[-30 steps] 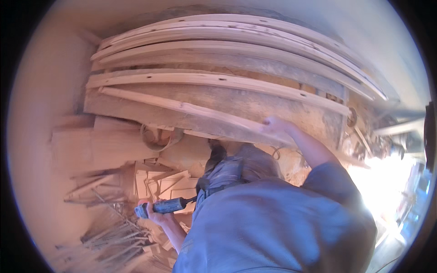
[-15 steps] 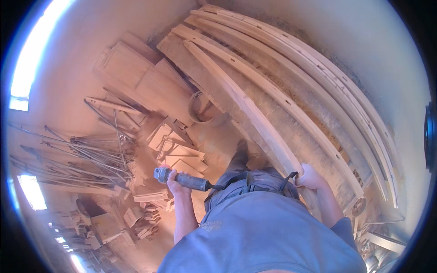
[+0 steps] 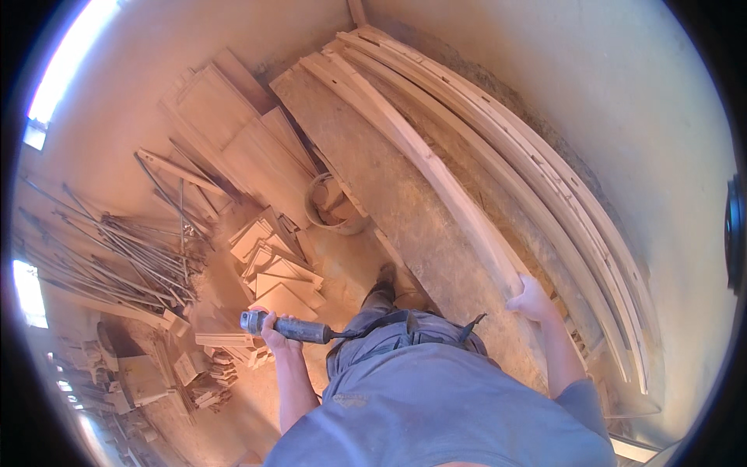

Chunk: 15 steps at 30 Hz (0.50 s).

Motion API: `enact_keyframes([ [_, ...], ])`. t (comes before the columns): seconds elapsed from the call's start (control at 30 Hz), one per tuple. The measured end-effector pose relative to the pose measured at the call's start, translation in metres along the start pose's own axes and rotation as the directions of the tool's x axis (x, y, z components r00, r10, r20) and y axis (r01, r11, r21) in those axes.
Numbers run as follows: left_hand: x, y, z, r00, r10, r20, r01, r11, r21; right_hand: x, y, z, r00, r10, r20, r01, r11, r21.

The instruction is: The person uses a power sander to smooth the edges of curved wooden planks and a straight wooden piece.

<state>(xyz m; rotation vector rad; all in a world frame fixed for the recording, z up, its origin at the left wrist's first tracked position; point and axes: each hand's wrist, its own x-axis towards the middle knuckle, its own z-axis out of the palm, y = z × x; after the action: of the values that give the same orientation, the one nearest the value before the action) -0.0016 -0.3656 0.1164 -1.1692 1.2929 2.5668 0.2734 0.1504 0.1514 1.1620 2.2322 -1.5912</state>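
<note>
My left hand [image 3: 275, 336] is closed around an angle grinder [image 3: 310, 331] with a dark body and a silver head, held out to the left of my waist. Its cord runs from the rear end toward my trousers. On the right, my right hand [image 3: 532, 299] grips the near part of a long wooden beam [image 3: 442, 180]. The beam lies lengthwise on a broad, dusty bench [image 3: 350, 140], close beside another beam at its far end. Part of my right hand's grip is hidden behind its back.
More long beams [image 3: 545, 159] lie along the bench's right side by the wall. Left of the bench stand a round bucket [image 3: 336, 204], stacked wooden pieces [image 3: 268, 261] and leaning panels [image 3: 226, 128]. Thin metal rods [image 3: 136, 249] lie farther left, above a scrap pile [image 3: 214, 381].
The beam in my right hand has shifted right across the bench, up against the neighbouring beam. My left hand keeps hold of the grinder. The whole view has turned slightly.
</note>
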Motion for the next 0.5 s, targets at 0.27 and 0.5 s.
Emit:
enact_keyframes([
  [0.27, 0.007, 0.003, -0.020, 0.998, 0.047, 0.033, -0.047, 0.999, 0.005, 0.118, 0.032, -0.069, 0.978, -0.090, -0.190, 0.045, 0.972, -0.229],
  [0.5, -0.007, 0.009, -0.003, 0.993, 0.116, -0.027, -0.115, 0.993, 0.039, 0.176, 0.029, -0.116, 0.971, -0.161, -0.178, 0.044, 0.849, -0.527],
])
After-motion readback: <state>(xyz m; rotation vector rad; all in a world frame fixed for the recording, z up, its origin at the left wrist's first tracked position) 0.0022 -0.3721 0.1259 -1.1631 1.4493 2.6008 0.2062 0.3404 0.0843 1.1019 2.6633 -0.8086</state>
